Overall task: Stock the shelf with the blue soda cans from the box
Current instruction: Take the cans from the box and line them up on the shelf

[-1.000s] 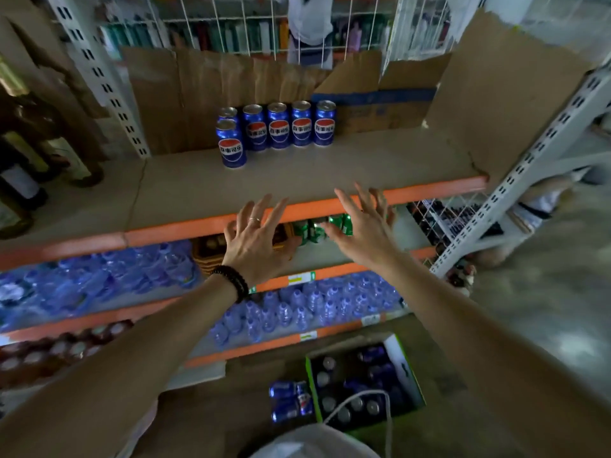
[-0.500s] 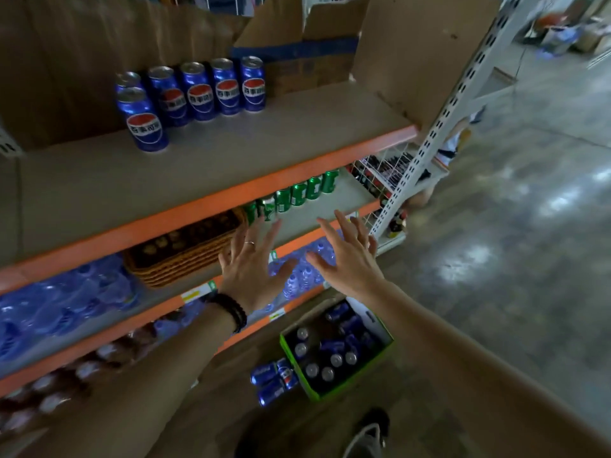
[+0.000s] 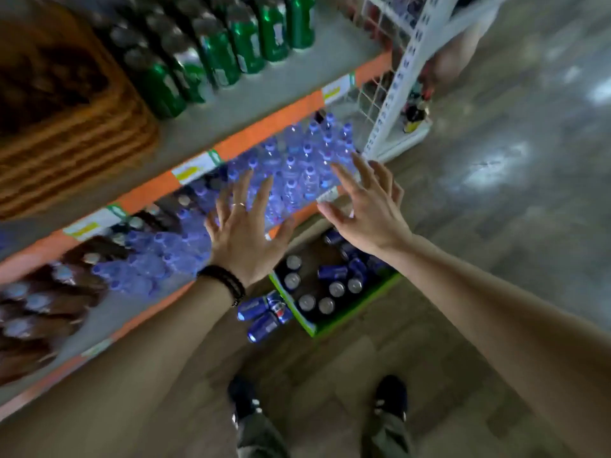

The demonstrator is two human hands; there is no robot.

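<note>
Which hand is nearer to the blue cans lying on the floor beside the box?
Left. The left hand hangs just above the loose cans; the right hand is farther right, over the box.

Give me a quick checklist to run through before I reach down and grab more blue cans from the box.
1. Left hand free: ok, fingers spread and holding nothing.
2. Right hand free: ok, open and empty too.
3. Cans left in the box: ok, several blue cans show inside, some upright, some lying on their sides.
4. Box open and reachable: ok, its top is open and it sits on the floor just below both hands.
5. Loose cans on the floor beside the box: not ok, about three lie on their sides near your shoes; mind your step.
6. Room on the soda shelf: cannot tell, that shelf is out of view now.
</note>
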